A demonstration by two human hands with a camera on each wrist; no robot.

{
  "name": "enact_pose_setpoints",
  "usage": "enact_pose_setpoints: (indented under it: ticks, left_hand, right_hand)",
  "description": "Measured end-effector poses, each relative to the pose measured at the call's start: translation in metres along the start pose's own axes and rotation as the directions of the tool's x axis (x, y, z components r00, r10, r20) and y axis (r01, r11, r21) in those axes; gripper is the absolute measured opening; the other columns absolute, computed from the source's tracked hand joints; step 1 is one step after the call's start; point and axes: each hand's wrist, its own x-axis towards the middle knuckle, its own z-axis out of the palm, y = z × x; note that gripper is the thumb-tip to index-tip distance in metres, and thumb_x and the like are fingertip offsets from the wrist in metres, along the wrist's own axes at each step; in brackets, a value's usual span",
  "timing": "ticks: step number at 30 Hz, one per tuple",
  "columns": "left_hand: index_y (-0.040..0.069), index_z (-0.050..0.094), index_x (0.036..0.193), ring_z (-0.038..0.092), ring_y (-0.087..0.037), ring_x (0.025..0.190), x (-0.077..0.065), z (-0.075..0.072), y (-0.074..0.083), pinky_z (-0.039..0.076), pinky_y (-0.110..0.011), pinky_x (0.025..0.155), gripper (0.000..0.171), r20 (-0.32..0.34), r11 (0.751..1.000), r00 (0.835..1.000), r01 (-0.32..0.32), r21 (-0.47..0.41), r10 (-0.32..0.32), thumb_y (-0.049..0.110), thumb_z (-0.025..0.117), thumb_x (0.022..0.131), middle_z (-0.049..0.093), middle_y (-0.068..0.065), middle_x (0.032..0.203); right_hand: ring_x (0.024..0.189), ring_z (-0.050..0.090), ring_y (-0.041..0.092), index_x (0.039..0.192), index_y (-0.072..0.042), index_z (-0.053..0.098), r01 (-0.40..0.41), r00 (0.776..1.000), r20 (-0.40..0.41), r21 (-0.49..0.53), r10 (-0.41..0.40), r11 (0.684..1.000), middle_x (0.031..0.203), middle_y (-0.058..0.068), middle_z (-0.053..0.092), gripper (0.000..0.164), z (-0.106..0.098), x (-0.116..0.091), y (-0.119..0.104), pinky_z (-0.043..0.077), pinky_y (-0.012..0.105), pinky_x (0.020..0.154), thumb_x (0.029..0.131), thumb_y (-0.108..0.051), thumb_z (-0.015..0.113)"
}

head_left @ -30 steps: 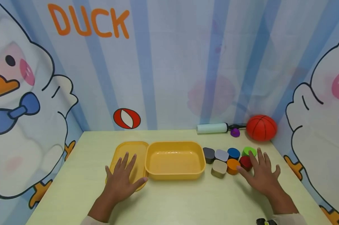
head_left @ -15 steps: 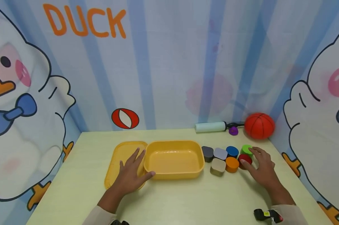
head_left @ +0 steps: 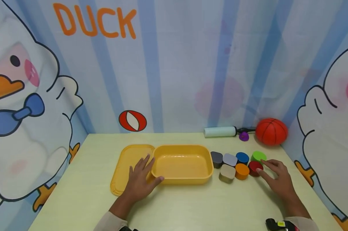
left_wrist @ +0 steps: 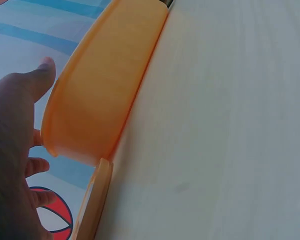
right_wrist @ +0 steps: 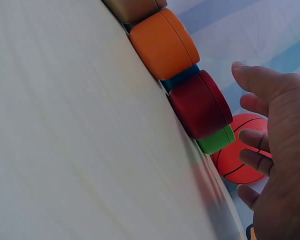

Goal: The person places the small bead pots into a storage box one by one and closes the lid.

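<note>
A yellow rectangular tub stands in mid-table, with a flat yellow lid lying against its left end. My left hand hovers by the tub's left end, over the lid's right part, fingers spread and thumb along the front wall. In the left wrist view the fingertips are right at the tub's rim. On the right, my right hand is above a small round red tin, thumb and forefinger apart and bent toward it. The right wrist view shows a gap between the thumb and the red tin.
Right of the tub are more small tins: dark grey, lilac, blue, green, beige and orange. Behind lie a pale pump, a purple piece and a red ball.
My left hand has shifted right from over the lid to the tub's left end. My right hand's fingers have drawn in over the red tin. The tins and tub have kept their places.
</note>
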Motion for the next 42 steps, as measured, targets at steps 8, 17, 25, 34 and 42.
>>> enact_pose_setpoints:
  ticks: [8,17,25,34,42]
  left_hand:
    - [0.017,0.049,0.167,0.033,-0.051,0.164,0.0,-0.001,0.002,0.014,-0.094,0.118,0.081,-0.033,0.993,0.998,-0.043,0.106,0.047,0.061,0.068,0.101,0.037,-0.007,0.179]
    - [0.024,0.044,0.17,0.03,-0.051,0.165,0.011,-0.013,0.014,0.008,-0.093,0.121,0.082,0.066,0.977,0.998,-0.012,0.212,-0.002,0.07,0.058,0.103,0.033,-0.006,0.181]
    - [0.025,0.037,0.172,0.027,-0.05,0.166,0.014,-0.014,0.014,0.004,-0.092,0.122,0.086,0.129,0.975,0.991,0.004,0.221,-0.033,0.073,0.055,0.103,0.03,-0.003,0.182]
    - [0.022,0.035,0.173,0.026,-0.05,0.167,0.014,-0.012,0.013,0.001,-0.092,0.121,0.089,0.132,0.972,0.991,-0.003,0.234,-0.029,0.074,0.053,0.103,0.028,0.0,0.182]
    - [0.023,0.034,0.173,0.03,-0.051,0.165,0.011,-0.007,0.011,0.001,-0.093,0.121,0.087,0.12,0.979,0.992,0.004,0.206,-0.029,0.073,0.053,0.104,0.026,0.001,0.183]
  right_hand:
    - [0.133,0.048,0.05,0.148,-0.001,0.066,-0.041,0.997,0.059,0.0,0.041,0.999,0.145,0.028,0.053,0.057,0.0,0.0,-0.001,0.048,0.067,0.103,0.105,-0.037,0.075]
    - [0.127,0.054,0.048,0.144,-0.002,0.07,-0.001,0.998,0.066,-0.057,0.005,0.998,0.141,0.028,0.057,0.053,0.003,0.002,0.0,0.053,0.057,0.097,0.102,-0.031,0.081]
    - [0.134,0.052,0.054,0.142,0.0,0.07,-0.006,0.997,0.079,-0.09,0.014,0.996,0.145,0.032,0.06,0.052,0.002,0.001,-0.003,0.05,0.074,0.107,0.102,-0.03,0.081]
    - [0.139,0.052,0.053,0.143,0.0,0.07,-0.056,0.996,0.061,-0.068,0.06,0.996,0.149,0.031,0.064,0.051,0.001,0.0,-0.005,0.048,0.073,0.112,0.1,-0.023,0.083]
    - [0.137,0.057,0.051,0.14,0.0,0.072,-0.067,0.997,0.033,-0.076,0.069,0.995,0.147,0.03,0.067,0.049,0.002,-0.001,-0.003,0.051,0.072,0.111,0.098,-0.021,0.084]
